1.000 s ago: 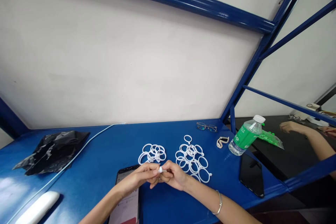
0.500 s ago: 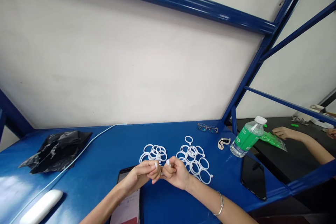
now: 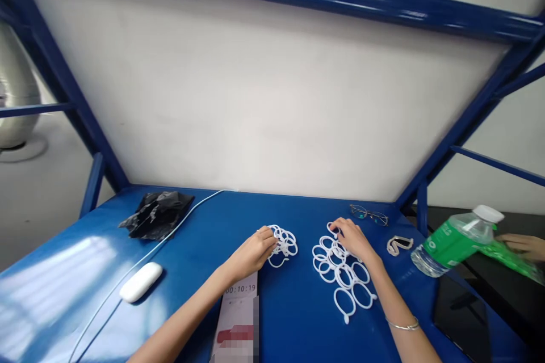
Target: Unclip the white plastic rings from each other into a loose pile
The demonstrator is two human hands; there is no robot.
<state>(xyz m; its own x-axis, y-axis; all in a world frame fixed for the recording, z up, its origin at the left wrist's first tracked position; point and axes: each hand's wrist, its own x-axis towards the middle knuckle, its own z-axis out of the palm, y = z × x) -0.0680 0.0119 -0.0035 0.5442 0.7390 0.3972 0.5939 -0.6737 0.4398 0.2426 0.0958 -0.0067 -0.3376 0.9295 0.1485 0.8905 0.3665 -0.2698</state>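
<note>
Two piles of white plastic rings lie on the blue table (image 3: 293, 317). My left hand (image 3: 252, 252) is curled with its fingertips pinched on a ring at the edge of the left pile (image 3: 284, 243). My right hand (image 3: 351, 238) rests on the larger right pile (image 3: 343, 278), its fingertips closed on a ring at the pile's far end. A bracelet sits on my right wrist.
A phone (image 3: 237, 315) showing a timer lies under my left forearm. To the left are a white oval device (image 3: 140, 282), a white cable (image 3: 179, 218) and a black bag (image 3: 156, 212). To the right are glasses (image 3: 368, 214), a beige clip (image 3: 399, 244), a green-labelled bottle (image 3: 455, 238), a dark phone (image 3: 462, 317) and another person's hand (image 3: 525, 245).
My hands, joined on one ring in front of me, have parted: the left went to the left pile, the right to the right pile. The view swung left.
</note>
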